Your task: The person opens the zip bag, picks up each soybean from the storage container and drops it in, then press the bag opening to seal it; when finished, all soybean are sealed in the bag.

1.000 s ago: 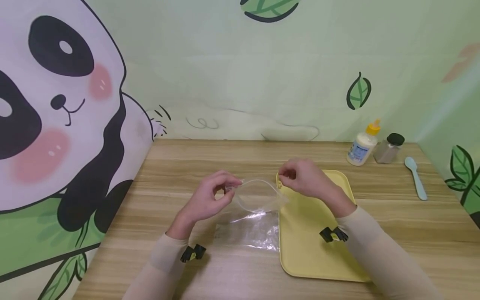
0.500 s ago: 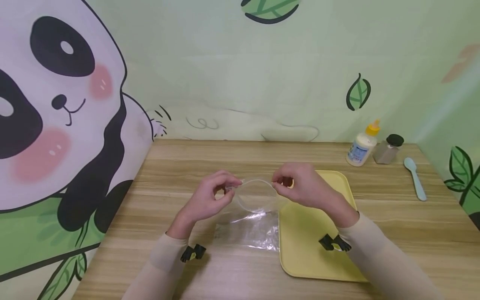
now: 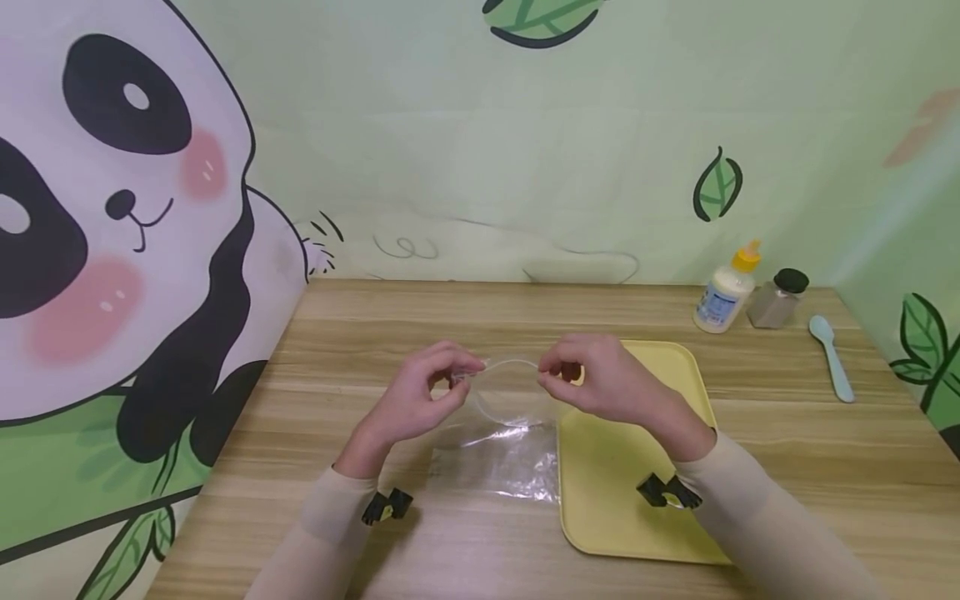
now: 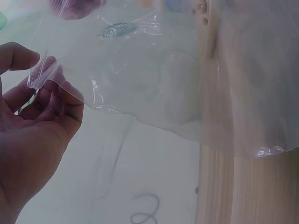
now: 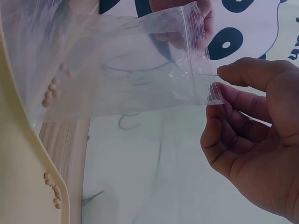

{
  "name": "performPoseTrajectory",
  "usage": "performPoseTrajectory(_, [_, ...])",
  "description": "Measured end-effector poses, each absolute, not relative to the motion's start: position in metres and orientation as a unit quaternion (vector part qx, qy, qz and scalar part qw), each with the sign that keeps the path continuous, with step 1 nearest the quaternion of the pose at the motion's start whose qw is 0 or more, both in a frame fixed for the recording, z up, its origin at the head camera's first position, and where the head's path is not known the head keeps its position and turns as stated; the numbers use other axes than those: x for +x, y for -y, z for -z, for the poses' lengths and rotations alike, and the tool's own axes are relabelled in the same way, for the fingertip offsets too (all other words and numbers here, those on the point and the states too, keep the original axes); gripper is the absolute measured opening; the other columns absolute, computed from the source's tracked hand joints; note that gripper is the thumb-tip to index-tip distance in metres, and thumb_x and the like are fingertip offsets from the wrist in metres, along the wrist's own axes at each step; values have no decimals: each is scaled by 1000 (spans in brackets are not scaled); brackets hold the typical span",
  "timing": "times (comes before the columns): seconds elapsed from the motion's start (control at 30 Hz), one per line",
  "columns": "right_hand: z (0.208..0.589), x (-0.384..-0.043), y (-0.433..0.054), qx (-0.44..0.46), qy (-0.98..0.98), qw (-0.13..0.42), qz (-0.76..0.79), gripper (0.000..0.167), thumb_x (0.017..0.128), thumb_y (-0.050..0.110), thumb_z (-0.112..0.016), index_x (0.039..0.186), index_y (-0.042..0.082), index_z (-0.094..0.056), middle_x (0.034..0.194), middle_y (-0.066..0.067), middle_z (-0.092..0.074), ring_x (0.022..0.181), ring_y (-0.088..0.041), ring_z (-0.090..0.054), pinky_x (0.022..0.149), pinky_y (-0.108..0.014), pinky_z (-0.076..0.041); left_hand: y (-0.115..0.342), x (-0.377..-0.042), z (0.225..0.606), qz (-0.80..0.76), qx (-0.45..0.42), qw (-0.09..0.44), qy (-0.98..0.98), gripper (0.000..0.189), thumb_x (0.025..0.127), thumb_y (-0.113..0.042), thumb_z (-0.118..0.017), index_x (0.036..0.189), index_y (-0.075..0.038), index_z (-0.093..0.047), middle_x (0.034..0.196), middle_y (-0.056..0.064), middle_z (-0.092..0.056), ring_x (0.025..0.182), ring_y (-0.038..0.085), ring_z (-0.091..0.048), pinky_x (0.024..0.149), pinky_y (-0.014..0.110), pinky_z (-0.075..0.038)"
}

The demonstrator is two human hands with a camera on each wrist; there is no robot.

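Clear plastic bag (image 3: 495, 458), thin and hard to make out against the wood: mouth bowed into a loop, ribbed closure strip along the rim, lower film creased and glossy, lying on the table left of the tray. Left hand (image 3: 416, 396): thumb and fingers pinch one end of the bag's mouth, the gathered film there partly hidden by the fingers. Right hand (image 3: 600, 375): thumb and fingertips pinch the opposite end, the other fingers curled beneath. Small round balls (image 5: 53, 88), tan and matt, blurred behind the film in the right wrist view; whether all lie inside the bag cannot be told. Further balls (image 5: 53, 190), bare, clustered in a corner of the tray; hidden by the right hand in the head view. Tray (image 3: 626, 500): yellow, smooth, rounded corners, raised rim, partly covered by the right hand and forearm. Sleeves, beige, cut off by the lower edge; a black fitting on each cuff. Table (image 3: 345, 333): streaked wood grain. Squeeze bottle (image 3: 722, 296): white, yellow cap, label too small to read. Jar (image 3: 776, 304): faceted, black lid, contents indistinct. Spoon (image 3: 831, 358): pale blue, slender handle.
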State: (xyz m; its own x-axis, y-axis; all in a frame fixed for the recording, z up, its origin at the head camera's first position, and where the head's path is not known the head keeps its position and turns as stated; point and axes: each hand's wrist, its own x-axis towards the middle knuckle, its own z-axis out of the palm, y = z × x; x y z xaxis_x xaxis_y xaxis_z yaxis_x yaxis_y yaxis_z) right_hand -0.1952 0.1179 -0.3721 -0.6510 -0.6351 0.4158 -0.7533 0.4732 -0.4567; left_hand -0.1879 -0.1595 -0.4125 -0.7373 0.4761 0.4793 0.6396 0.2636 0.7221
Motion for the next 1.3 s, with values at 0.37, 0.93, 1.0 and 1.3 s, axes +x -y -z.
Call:
performPoseTrajectory(0.37, [376,-199,-121,397,857,87,-316,5,84,11,-72,88,14,-72,76,9,-64,69,-3,-56,60,-24,-52,159,-188,414,492,-354,81,791,28,82,6,-62,109,0,-68,102,13,-67,82,15,-59,71,29,-56])
performPoseTrajectory(0.93, [389,-219,-125,345,881,97,-309,5,86,13,-71,87,10,-73,76,3,-66,68,-7,-56,62,-25,-51,159,-190,417,494,-350,80,792,29,80,10,-64,107,2,-67,100,16,-66,81,15,-58,69,27,-54])
performPoseTrajectory(1.0, [393,-223,-126,336,884,90,-313,4,87,13,-70,87,10,-73,76,3,-67,68,-7,-56,62,-24,-50,160,-190,417,492,-351,79,793,29,80,9,-63,107,1,-67,100,15,-66,81,15,-58,70,27,-55])
performPoseTrajectory(1.3, [410,-237,-132,303,896,58,-319,7,86,15,-71,89,9,-74,80,0,-69,70,-9,-59,63,-24,-52,160,-189,414,495,-362,83,786,27,82,6,-62,108,1,-67,100,13,-66,81,15,-59,70,28,-55])
